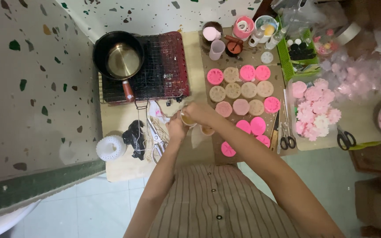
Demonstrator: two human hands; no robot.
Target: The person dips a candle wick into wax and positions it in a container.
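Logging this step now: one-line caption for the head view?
Both hands, left hand and right hand, hold a small cup beside pink and beige flower moulds.

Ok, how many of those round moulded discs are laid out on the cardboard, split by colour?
Bright pink discs: 8
Tan discs: 6
Pale dusty-pink discs: 2
Total: 16

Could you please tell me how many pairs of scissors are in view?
3 scissors: one on the string beside the left hand, one right of the round moulds, one by the flowers; more may be hidden.
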